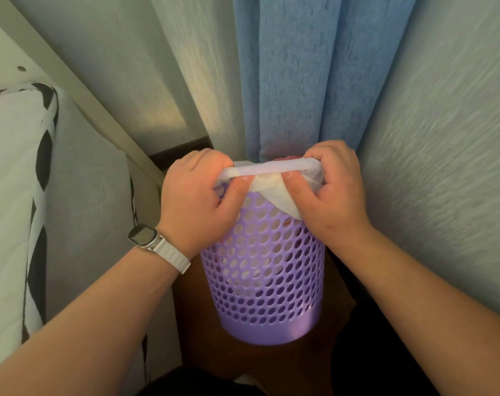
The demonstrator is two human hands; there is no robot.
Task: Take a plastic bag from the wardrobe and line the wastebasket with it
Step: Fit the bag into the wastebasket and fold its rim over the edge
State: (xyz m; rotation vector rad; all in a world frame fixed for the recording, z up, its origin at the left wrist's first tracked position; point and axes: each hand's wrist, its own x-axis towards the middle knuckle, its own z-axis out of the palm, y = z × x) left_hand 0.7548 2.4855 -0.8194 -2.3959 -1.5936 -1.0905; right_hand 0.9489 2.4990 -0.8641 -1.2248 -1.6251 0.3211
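A purple perforated wastebasket [264,278] stands upright on a dark wooden floor in front of me. A thin white plastic bag [274,184] is folded over its near rim, and more of the bag shows through the holes inside. My left hand [197,195], with a watch on the wrist, grips the bag's edge at the left of the rim. My right hand [334,190] pinches the bag's edge at the right of the rim. The basket's opening is mostly hidden behind my hands.
A blue curtain [308,75] hangs right behind the basket, with pale curtain panels [443,138] at both sides. A bed frame rail [80,92] and a black-and-white patterned mattress [17,195] stand close on the left.
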